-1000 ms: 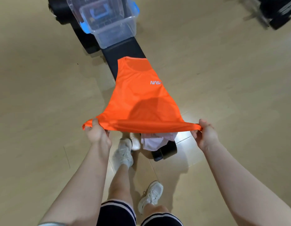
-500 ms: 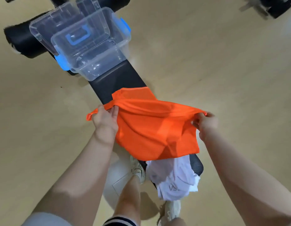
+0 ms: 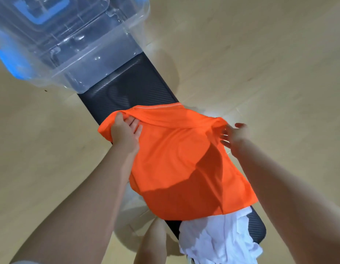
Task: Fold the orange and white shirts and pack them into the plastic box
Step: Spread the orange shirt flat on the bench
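**Kid:** What are you doing with the orange shirt [image 3: 176, 161]?

**Me:** I am folding it. It lies on the long black table [image 3: 127, 92], folded over once. I think this is the first fold, so I am near the start.

**Kid:** What are your hands doing?

**Me:** My left hand [image 3: 124, 133] lies on the left side of the shirt near the top fold. Its fingers are straight and its thumb sits on the edge of the cloth. My right hand [image 3: 234, 137] is at the right corner with its fingers spread wide. It holds nothing.

**Kid:** Where is the white shirt [image 3: 220, 239]?

**Me:** It sits in a messy pile at the near end of the table. The orange shirt covers a bit of it. It is not folded yet.

**Kid:** And the box?

**Me:** The clear plastic box [image 3: 85, 60] stands at the far end, with no shirt in it that I can see.

**Kid:** What comes next?

**Me:** I think I must smooth the orange shirt flat and fold the sides in. It must get small enough to fit the box.
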### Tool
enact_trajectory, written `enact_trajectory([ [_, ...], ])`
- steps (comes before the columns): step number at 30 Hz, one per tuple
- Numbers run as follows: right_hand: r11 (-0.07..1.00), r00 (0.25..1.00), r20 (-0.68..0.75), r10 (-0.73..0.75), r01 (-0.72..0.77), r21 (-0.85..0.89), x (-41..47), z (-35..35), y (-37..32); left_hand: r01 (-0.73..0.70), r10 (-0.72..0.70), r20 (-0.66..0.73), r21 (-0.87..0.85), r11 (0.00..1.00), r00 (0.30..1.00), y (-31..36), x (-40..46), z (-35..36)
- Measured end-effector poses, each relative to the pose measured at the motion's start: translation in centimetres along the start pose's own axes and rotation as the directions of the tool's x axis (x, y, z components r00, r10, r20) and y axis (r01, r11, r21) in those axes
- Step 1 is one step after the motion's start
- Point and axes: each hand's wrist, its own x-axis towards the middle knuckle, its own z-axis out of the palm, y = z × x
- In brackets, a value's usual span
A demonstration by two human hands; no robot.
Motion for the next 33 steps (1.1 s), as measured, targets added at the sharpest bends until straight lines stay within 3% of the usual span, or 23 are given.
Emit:
enact_trajectory([
  [4, 0.959, 0.977, 0.121, -0.177, 0.199, -0.204, -1.6, 3.3, 0.3, -0.136, 0.109, 0.116, 0.260, 0.956, 0.987, -1.1, 1.1, -0.4],
  [7, 0.869, 0.969, 0.161, -0.190, 0.242, -0.432, -2.7, 5.6, -0.4, -0.316, 0.214, 0.240, 0.579, 0.752, 0.947, -1.7, 1.8, -0.6],
  [9, 0.811, 0.979, 0.153, -0.135, 0.198, -0.551, -2.9, 6.7, -0.8, -0.383, 0.229, 0.310, 0.681, 0.624, 0.923, -1.8, 2.3, -0.7],
  [11, 0.878, 0.987, 0.117, -0.108, 0.150, -0.455, -3.1, 7.2, -1.5, -0.418, 0.224, 0.354, 0.722, 0.551, 0.908, -1.7, 2.7, -0.8],
  [14, 0.991, 0.994, 0.074, -0.086, 0.093, -0.101, -3.2, 7.1, -2.5, -0.512, 0.239, 0.454, 0.736, 0.442, 0.858, -1.7, 2.5, -0.9],
  [20, 0.929, 0.988, 0.110, -0.105, 0.058, 0.366, -3.2, 6.3, -5.8, -0.670, 0.325, 0.624, 0.741, 0.045, 0.711, -1.7, 2.4, -1.0],
  [21, 0.914, 0.982, 0.140, -0.128, 0.062, 0.402, -3.4, 6.4, -5.9, -0.658, 0.328, 0.634, 0.751, -0.047, 0.700, -1.7, 2.4, -1.1],
  [22, 0.943, 0.973, 0.168, -0.156, 0.096, 0.320, -3.8, 6.4, -5.5, -0.639, 0.317, 0.643, 0.758, -0.133, 0.697, -1.8, 2.4, -1.3],
  [23, 0.976, 0.961, 0.193, -0.199, 0.177, 0.123, -4.4, 6.3, -4.6, -0.620, 0.294, 0.651, 0.758, -0.203, 0.700, -1.9, 2.1, -1.6],
  [24, 0.939, 0.941, 0.192, -0.280, 0.310, -0.151, -5.0, 6.1, -3.2, -0.610, 0.268, 0.662, 0.749, -0.258, 0.700, -2.2, 1.8, -1.9],
  [25, 0.798, 0.885, 0.200, -0.421, 0.466, -0.382, -5.8, 5.9, -1.4, -0.614, 0.246, 0.685, 0.725, -0.312, 0.686, -2.6, 1.3, -2.3],
  [26, 0.610, 0.777, 0.258, -0.574, 0.616, -0.499, -7.4, 5.6, 0.4, -0.627, 0.227, 0.726, 0.680, -0.379, 0.649, -3.4, 0.8, -3.0],
  [28, 0.308, 0.574, 0.443, -0.689, 0.785, -0.538, -10.2, 5.2, 4.6, -0.664, 0.178, 0.822, 0.547, -0.509, 0.541, -5.7, -0.5, -4.6],
  [29, 0.215, 0.528, 0.520, -0.671, 0.810, -0.546, -11.3, 5.1, 6.7, -0.679, 0.127, 0.855, 0.481, -0.555, 0.503, -7.3, -1.1, -5.7],
  [31, 0.101, 0.520, 0.603, -0.605, 0.801, -0.590, -12.4, 4.5, 10.7, -0.681, 0.026, 0.875, 0.395, -0.616, 0.483, -10.4, -2.0, -8.4],
  [33, 0.027, 0.562, 0.624, -0.543, 0.755, -0.656, -12.2, 3.0, 13.4, -0.645, -0.004, 0.861, 0.378, -0.664, 0.508, -12.6, -2.4, -10.7],
])
